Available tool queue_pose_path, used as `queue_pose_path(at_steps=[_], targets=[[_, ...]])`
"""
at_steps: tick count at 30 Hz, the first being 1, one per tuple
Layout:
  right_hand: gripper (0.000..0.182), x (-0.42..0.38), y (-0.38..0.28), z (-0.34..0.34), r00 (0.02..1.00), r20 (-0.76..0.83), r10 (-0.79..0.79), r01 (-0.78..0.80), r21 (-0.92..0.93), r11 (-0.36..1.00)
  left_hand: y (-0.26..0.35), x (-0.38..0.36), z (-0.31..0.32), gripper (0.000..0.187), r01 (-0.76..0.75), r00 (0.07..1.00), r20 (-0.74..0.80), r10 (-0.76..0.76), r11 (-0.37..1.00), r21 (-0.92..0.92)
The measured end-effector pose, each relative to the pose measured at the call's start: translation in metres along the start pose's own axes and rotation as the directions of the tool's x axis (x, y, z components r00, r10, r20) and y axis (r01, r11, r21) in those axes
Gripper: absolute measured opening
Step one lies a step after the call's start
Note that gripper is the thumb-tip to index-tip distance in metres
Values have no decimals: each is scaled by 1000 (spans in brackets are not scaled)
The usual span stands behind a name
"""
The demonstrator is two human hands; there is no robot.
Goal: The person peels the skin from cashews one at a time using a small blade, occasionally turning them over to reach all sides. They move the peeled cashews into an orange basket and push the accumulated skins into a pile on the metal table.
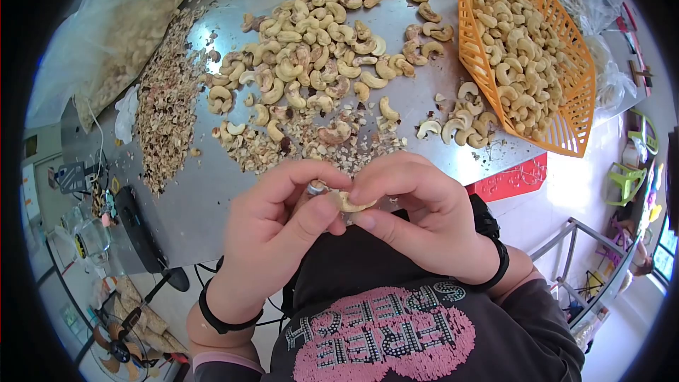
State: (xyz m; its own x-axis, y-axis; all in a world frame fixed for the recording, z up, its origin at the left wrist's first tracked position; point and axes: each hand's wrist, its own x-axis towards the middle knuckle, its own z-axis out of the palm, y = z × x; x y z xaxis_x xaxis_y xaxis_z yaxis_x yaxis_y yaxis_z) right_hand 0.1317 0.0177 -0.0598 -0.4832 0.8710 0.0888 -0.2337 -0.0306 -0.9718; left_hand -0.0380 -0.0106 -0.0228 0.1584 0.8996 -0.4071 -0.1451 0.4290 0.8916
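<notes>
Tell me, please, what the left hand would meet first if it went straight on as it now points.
The left hand would probably first press against the cashew between the two hands, then the right hand just behind it; exact depth is unclear.

Glare whitens the metal table in patches; edges bend.

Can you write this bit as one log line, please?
left hand, right hand: both on one pale curved cashew | orange slatted plastic basket: holds pale cashews | grey metal table: loose cashews, tan-brown flakes
</notes>
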Motion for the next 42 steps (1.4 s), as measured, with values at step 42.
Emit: queue_pose_path(at_steps=[42], targets=[[17,-2,-1,0,989,-142,-48,60,79,995,12,-3,5,32,16,997,70,-39,951,310]])
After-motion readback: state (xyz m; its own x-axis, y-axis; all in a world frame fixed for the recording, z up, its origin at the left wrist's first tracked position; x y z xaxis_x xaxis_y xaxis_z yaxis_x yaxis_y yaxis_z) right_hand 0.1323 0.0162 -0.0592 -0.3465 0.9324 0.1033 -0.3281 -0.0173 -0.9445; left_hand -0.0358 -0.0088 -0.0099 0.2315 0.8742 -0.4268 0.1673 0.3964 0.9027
